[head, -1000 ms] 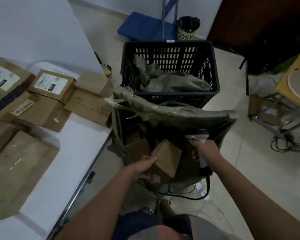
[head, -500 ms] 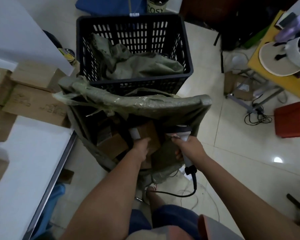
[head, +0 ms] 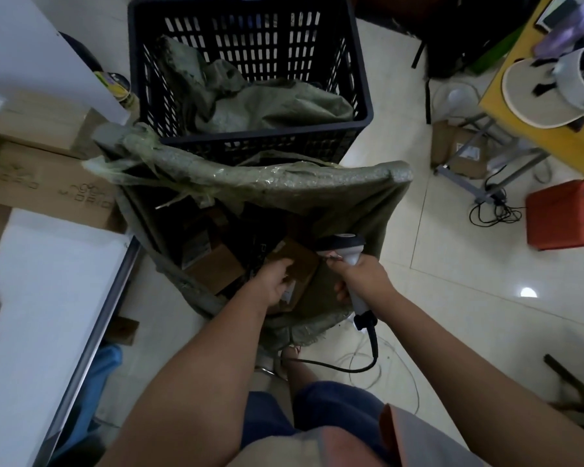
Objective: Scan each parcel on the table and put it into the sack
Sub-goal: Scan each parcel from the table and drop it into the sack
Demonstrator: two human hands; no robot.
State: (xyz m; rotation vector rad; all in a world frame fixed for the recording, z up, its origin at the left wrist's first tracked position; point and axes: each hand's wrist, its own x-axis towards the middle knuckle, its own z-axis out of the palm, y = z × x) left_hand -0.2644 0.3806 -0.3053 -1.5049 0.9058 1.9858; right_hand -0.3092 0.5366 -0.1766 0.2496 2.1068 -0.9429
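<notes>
Both hands reach into the mouth of the green woven sack (head: 317,183). Left hand (head: 273,281) curls round a brown cardboard parcel (head: 297,264) just inside the near rim; its fingertips are hidden behind the box. Right hand (head: 361,274), at three o'clock of the parcel, grips the handle of a corded barcode scanner (head: 348,251). Deeper parcels are dark and hard to make out. At nine o'clock, cartons (head: 48,183) on the white table (head: 48,298) are cut off by the edge.

I'm seeing glossy pale floor tiles (head: 418,264) reflecting a ceiling light, a yellow side table (head: 520,106) standing right, and a white wall (head: 31,45) rising left.
</notes>
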